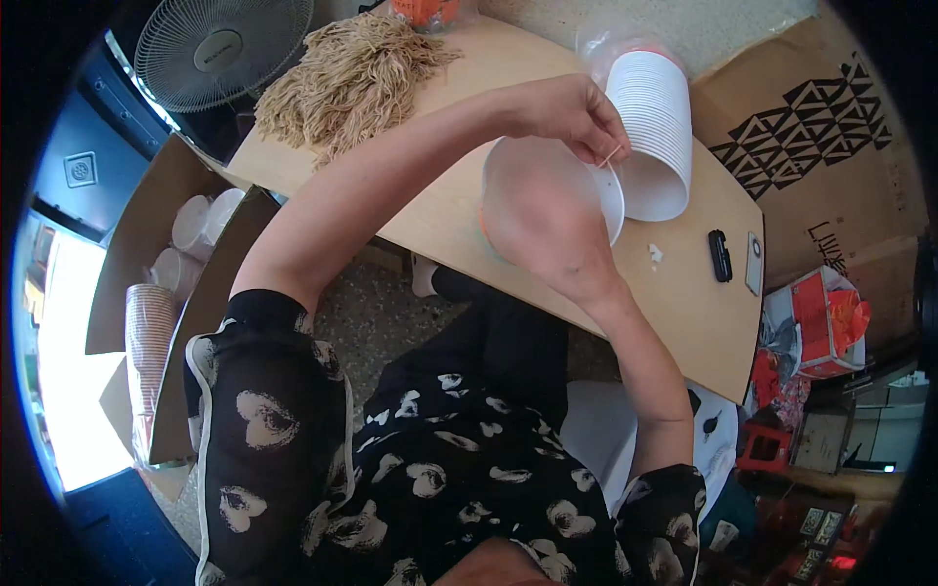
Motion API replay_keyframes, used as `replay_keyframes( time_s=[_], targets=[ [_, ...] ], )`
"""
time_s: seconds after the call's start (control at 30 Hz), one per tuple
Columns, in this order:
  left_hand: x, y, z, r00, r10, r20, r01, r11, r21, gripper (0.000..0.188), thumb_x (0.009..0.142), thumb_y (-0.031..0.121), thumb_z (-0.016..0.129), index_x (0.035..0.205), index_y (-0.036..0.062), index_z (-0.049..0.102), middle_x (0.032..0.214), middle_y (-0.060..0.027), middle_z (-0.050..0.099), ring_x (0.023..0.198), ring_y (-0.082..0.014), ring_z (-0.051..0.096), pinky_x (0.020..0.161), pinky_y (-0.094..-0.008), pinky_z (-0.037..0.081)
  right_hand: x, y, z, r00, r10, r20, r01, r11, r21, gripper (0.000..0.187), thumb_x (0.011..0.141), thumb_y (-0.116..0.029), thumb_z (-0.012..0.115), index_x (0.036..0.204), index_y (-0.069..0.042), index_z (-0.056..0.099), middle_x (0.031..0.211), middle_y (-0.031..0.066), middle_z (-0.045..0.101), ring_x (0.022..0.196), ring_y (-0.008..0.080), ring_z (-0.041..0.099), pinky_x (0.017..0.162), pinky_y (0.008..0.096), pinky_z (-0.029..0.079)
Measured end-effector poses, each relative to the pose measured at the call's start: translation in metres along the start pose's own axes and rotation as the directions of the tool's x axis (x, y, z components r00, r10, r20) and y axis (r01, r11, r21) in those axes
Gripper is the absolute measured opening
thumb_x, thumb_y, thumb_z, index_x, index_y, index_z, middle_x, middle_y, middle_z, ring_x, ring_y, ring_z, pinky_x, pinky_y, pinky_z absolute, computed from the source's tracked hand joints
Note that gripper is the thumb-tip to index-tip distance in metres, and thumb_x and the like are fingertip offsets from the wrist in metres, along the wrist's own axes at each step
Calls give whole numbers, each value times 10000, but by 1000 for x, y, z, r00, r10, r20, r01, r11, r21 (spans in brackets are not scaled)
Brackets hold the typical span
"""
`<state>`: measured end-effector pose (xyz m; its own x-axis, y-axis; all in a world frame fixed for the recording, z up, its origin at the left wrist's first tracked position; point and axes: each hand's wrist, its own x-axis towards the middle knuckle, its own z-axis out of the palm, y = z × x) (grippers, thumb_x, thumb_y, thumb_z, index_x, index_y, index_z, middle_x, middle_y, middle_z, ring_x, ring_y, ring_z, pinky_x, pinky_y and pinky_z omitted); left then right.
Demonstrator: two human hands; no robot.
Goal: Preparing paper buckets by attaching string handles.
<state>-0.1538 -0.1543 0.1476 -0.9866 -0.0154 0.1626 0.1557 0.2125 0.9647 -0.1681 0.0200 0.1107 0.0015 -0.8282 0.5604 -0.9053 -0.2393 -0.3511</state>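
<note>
A white paper bucket (614, 203) lies tilted over the table, its open mouth facing me. At the top of its rim, my left hand (576, 115) is closed in a pinch on a thin tan cord (611, 156), which passes close by the rim. My right hand (562, 239) reaches over the mouth of the bucket; a blur covers it and its fingers cannot be made out. Right beside the bucket lies a stack of nested white paper buckets (653, 109). A large heap of tan cords (352, 83) rests on the table's far left.
White scraps (656, 254), a black folding tool (720, 256) and a grey flat object (753, 262) lie on the table (699, 322) at right. A fan (220, 49) stands far left. An open carton (225, 293) at left holds stacked cups (149, 337). Cardboard (831, 156) stands behind, at right.
</note>
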Motion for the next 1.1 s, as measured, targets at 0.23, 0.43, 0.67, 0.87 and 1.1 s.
replay_keyframes(
  time_s=[0.23,0.43,0.67,0.87,1.1],
  targets=[
    [-19,-15,-12,994,46,-99,-39,997,63,255,877,83,743,1121,7,745,944,-81,753,825,-136,698,732,-268,580,3,6,-6,947,266,178,-308,909,281,44,941,-23,617,968,5,597,825,58,637,681,88,605,619,252,486],
    [-81,-3,-3,956,-9,-293,116,929,351,325,955,77,624,1260,-22,568,1023,-96,741,844,-119,674,662,-257,542,-3,17,-14,885,378,274,-464,771,436,37,965,-24,593,983,9,597,849,-10,590,712,46,535,615,217,448],
    [-108,6,9,986,75,-147,19,836,549,168,971,84,594,1099,-19,630,913,-113,741,814,-143,691,646,-298,544,-4,18,-21,875,399,273,-483,735,475,57,953,-47,622,964,6,603,748,25,587,662,61,522,588,261,446],
    [-113,14,10,994,-102,-32,105,863,495,198,1009,146,574,1062,-18,671,891,-98,743,825,-166,707,775,-312,554,-5,24,-20,935,287,211,-355,797,489,65,954,-57,631,961,8,625,788,37,613,693,78,541,626,263,474],
    [-114,9,12,977,-195,87,161,939,305,257,1032,178,574,1070,-47,693,909,-75,744,897,-121,693,851,-288,551,-7,25,-21,967,218,132,-254,853,455,60,930,-35,646,953,18,631,867,73,652,766,128,614,685,286,506]
  ],
)
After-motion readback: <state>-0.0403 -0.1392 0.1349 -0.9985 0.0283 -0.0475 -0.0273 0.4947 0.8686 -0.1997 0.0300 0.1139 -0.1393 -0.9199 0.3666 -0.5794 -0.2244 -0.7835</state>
